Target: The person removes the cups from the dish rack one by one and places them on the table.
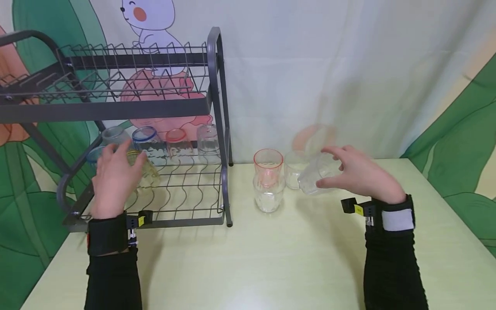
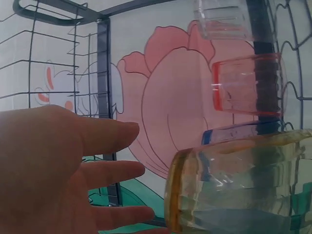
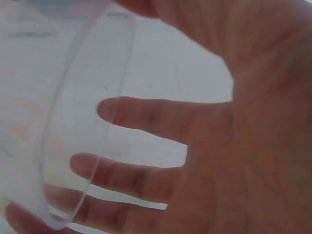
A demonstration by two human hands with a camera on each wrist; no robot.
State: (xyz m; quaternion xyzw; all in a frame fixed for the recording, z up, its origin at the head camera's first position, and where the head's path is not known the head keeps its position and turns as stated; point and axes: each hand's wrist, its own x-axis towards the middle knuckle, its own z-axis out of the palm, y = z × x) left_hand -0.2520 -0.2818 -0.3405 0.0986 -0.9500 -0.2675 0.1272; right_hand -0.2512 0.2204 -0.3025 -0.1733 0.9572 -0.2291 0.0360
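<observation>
On the rack's lower tier, my left hand (image 1: 115,181) is beside an upside-down yellow glass (image 1: 151,175). In the left wrist view, its fingers stretch out near the base of that yellow glass (image 2: 239,187), with nothing gripped. Over the table, my right hand (image 1: 358,174) holds a clear glass (image 1: 308,180) tilted sideways. The right wrist view shows thumb and fingers spread around the rim of this clear glass (image 3: 73,87). Just left of it stand another clear glass (image 1: 292,170), a red-rimmed glass (image 1: 268,160) and a clear rounded glass (image 1: 268,201).
A dark two-tier dish rack (image 1: 143,111) stands at the left. Along its lower back are a blue-rimmed glass (image 1: 146,144), a red-rimmed glass (image 1: 179,145), a clear glass (image 1: 208,140) and a greyish glass (image 1: 115,134). A printed curtain (image 1: 279,86) hangs behind the table (image 1: 248,267).
</observation>
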